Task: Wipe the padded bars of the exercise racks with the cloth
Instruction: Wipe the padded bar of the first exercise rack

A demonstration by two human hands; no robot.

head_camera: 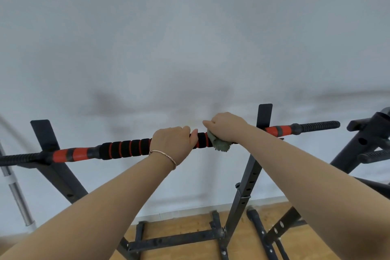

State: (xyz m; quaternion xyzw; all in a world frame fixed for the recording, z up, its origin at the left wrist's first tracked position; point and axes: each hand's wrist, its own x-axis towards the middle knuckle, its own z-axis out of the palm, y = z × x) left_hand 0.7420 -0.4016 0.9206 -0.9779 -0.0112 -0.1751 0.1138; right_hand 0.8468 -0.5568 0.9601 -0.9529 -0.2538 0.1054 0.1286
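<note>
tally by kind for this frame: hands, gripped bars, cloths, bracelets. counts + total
Hands: 2 (left hand grips the bar, right hand holds the cloth against it)
Padded bar, black and red: 1
Cloth, green: 1
Bracelet, on the left wrist: 1
Total: 5
</note>
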